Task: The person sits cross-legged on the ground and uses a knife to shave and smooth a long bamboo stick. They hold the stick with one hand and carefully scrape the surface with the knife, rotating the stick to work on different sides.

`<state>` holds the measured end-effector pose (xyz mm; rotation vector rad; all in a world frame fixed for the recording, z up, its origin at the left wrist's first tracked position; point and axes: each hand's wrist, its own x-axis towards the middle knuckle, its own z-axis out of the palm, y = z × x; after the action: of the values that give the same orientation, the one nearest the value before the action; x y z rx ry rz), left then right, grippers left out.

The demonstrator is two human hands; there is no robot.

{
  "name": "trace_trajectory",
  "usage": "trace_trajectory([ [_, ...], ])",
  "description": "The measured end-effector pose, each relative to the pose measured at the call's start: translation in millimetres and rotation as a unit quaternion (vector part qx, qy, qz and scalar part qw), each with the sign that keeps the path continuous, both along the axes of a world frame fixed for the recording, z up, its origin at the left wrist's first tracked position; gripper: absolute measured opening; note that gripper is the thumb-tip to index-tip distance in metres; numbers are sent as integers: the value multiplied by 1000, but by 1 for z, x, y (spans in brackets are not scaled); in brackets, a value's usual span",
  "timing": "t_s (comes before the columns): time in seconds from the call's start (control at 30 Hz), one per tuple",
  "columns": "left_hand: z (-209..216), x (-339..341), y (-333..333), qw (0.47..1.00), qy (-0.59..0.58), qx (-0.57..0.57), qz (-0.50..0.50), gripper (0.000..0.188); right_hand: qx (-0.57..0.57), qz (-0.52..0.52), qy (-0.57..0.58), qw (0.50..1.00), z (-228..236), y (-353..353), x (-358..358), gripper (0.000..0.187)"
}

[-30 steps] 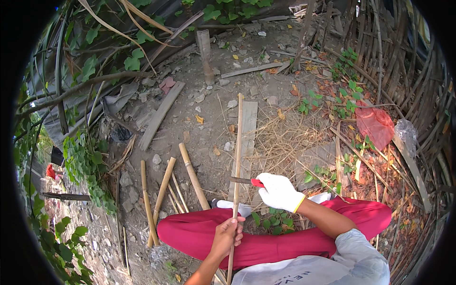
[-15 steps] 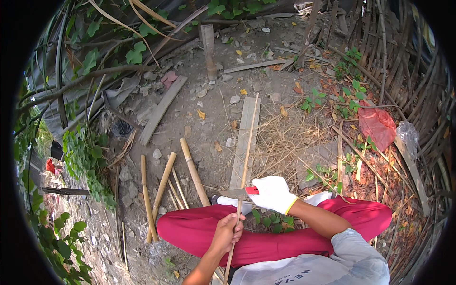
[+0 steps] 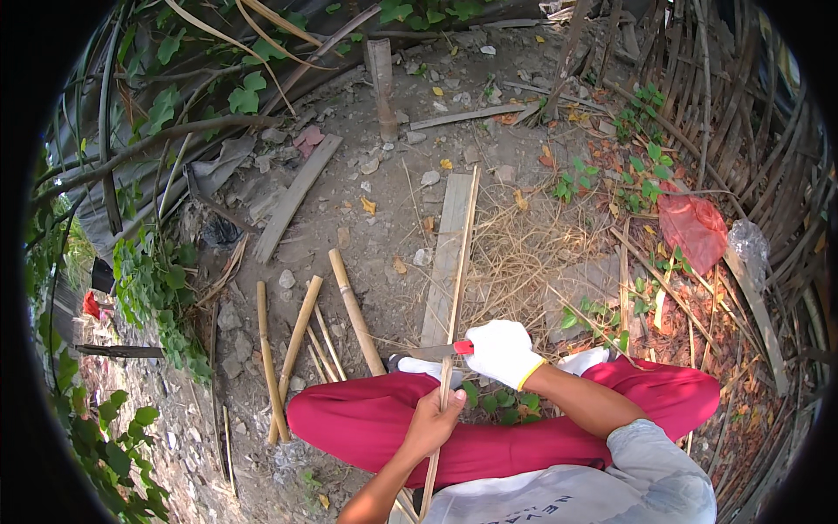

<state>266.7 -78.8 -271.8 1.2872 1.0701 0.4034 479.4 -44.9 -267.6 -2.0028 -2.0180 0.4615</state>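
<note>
A long, pale bamboo strip runs from my lap out over a flat grey board on the ground. Bare, my left hand is closed round the strip near my lap, its thumb lying along it. My right hand, in a white glove with a yellow cuff, grips a knife by its red handle. The blade points left and crosses the strip just beyond my left hand. Whether its edge bites into the bamboo I cannot tell. Beneath the strip, the grey board lies between my feet and the dry grass.
Several bamboo poles lie left of the board, beside my bent knee in red trousers. Another plank rests further left, and a wooden post stands beyond. Dry straw and a red plastic bag are on the right.
My left hand has shifted slightly up and right, its thumb now along the strip. The strip has turned and shows a broader face. The knife has moved only a little.
</note>
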Motion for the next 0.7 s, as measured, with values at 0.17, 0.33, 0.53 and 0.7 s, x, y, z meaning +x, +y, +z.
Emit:
trace_trajectory([
  [0.17,20,13,1,996,77,46,-30,28,-30,-14,-19,999,-15,5,1,16],
  [0.33,3,8,0,991,113,72,-17,16,-35,-10,-25,999,-26,14,-1,17],
  [0.53,-3,4,2,989,130,74,-5,14,-38,-11,-22,999,-33,23,-6,18],
  [0.7,-9,2,7,981,154,117,-5,14,9,-32,-13,999,-55,34,-12,16],
])
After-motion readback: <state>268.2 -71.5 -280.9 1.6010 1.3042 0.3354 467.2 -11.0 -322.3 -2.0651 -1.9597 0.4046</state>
